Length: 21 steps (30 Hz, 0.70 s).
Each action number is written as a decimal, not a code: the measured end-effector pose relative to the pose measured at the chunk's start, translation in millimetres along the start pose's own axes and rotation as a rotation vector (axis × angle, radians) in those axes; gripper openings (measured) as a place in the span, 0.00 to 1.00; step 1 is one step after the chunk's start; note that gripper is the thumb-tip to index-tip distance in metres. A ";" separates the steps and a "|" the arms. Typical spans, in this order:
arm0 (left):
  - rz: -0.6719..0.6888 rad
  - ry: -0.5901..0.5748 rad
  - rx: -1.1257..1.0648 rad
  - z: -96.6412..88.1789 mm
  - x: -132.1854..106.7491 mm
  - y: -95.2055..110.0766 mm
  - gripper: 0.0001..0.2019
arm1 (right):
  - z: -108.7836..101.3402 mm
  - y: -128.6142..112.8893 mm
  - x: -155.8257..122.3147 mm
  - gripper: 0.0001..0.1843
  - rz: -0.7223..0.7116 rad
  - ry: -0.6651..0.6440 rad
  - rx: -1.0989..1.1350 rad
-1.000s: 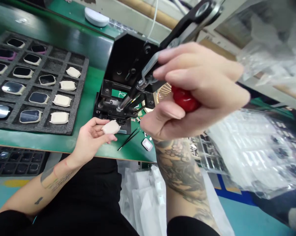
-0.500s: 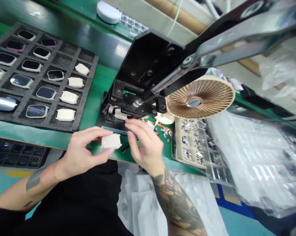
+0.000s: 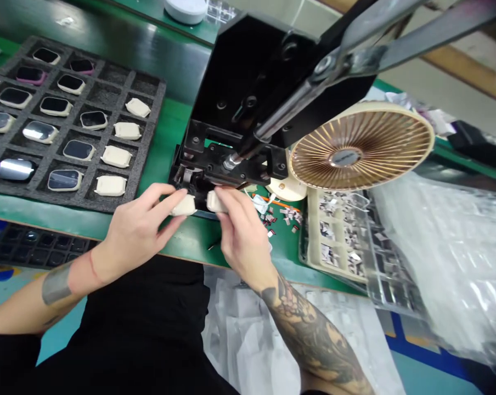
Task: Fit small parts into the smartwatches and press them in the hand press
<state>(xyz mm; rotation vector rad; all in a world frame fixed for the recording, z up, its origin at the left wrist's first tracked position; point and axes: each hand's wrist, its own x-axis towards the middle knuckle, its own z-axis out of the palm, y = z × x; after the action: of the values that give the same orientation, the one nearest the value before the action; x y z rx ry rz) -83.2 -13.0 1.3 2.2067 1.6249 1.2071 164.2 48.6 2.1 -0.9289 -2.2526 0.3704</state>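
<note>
- At the far left we have a black foam tray [image 3: 147, 140] divided into square cells, on the green workbench mat [image 3: 165, 145]; its cells hold glossy dark-screened watch bodies [image 3: 65, 180] and matte cream rectangular watch cases [image 3: 111, 186].
- Below the bench edge we can make out a dark moulded tray [image 3: 34, 244], partly in shadow.
- Our left hand [image 3: 136, 230] comes in from the lower left, fingers and thumb closed around a cream plastic watch case [image 3: 184, 206], which sits at the fingertips.
- Just right of it, our right hand [image 3: 242, 227] has its fingertips together on a small cream plastic piece [image 3: 215, 201], which lies close to the left-hand case, though we cannot tell whether they touch. Both pieces sit at the front of the press.
- Above and behind them stands a black metal hand press [image 3: 248, 93] with a steel lever arm.
- Further right we see a round bronze-ribbed fan [image 3: 361, 145] and small scattered paper-and-foil scraps [image 3: 291, 215] on the mat.
- Beyond those lie a clear plastic tray with a beige insert [image 3: 338, 236] and crinkled transparent plastic packaging [image 3: 449, 258].
</note>
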 end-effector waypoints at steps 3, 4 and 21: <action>0.020 -0.193 0.184 15.0 28.3 2.8 0.17 | -18.7 -9.1 -13.3 0.35 -0.016 0.083 -0.060; 0.019 -0.273 0.242 19.9 40.0 5.0 0.16 | -23.5 -10.6 -15.0 0.35 -0.025 0.100 -0.085; -0.494 -0.234 -0.919 -23.0 15.2 15.8 0.15 | -22.7 -21.8 30.5 0.37 -0.470 -0.009 -0.097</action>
<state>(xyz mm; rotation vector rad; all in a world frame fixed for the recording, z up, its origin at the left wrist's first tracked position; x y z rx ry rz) -85.6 -13.8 33.0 1.2301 1.0807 1.1497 152.2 55.0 43.7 -0.4180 -2.4229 0.0544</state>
